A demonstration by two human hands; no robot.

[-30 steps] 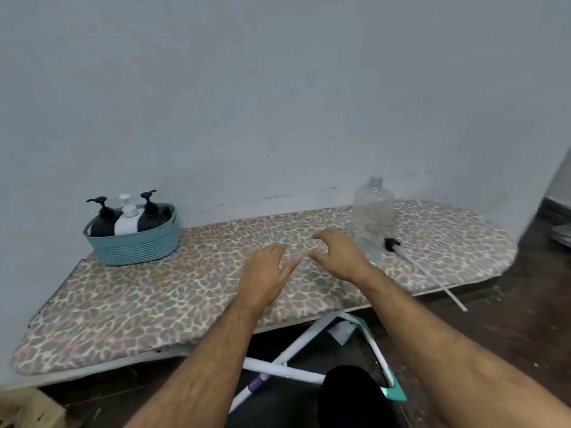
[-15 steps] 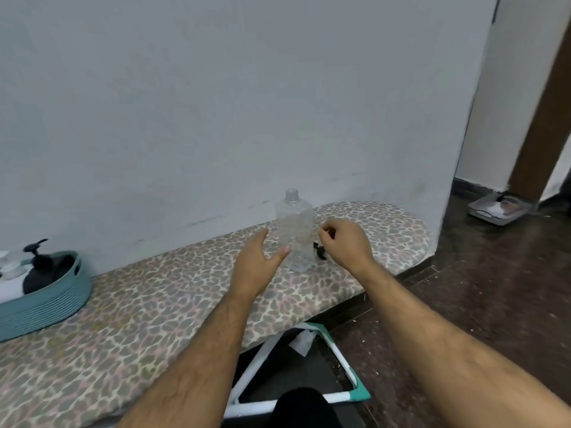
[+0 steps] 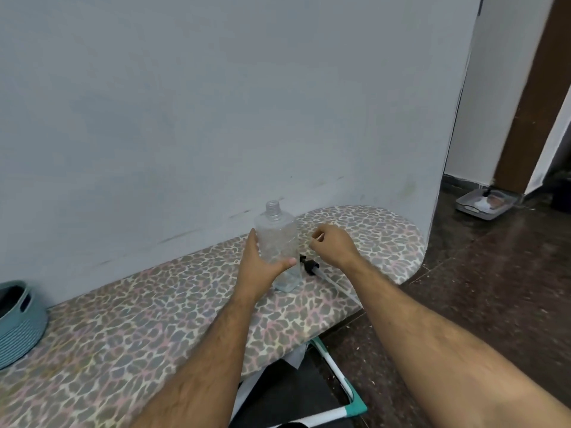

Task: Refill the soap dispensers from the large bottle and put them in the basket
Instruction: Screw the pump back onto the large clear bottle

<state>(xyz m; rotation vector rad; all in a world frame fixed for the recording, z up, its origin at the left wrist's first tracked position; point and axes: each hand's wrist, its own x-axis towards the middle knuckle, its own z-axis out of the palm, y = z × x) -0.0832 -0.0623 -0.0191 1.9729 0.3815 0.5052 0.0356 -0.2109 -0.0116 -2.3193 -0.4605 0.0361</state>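
head view: a person stands at a low ironing board (image 3: 129, 319) with a leopard-print cover, set against a pale wall.
large bottle: the clear large bottle (image 3: 278, 242) stands upright on the board near its rounded end, uncapped, almost empty, only a thin layer showing at the bottom.
pump: the black pump head with its long tube (image 3: 312, 268) lies on the board just beside the bottle's right side.
left hand: the left hand (image 3: 258, 267) wraps the bottle's lower half, thumb across the front, fingers behind it.
right hand: the right hand (image 3: 332, 244) hangs just right of the bottle with fingers loosely curled, holding nothing, above the pump.
basket: only a corner of the teal basket (image 3: 18, 322) shows at the far left edge; its contents are out of sight here.
done so far: judging by the near-empty bottle, the pouring looks finished.
left to do: probably only refitting the pump to the bottle and tidying, though the dispensers cannot be checked now.
change from a second ago: the view has swung right, pushing the basket with three dispensers almost out of frame; the left hand, then in the air mid-board, now grips the bottle, and the right has crossed toward the pump.
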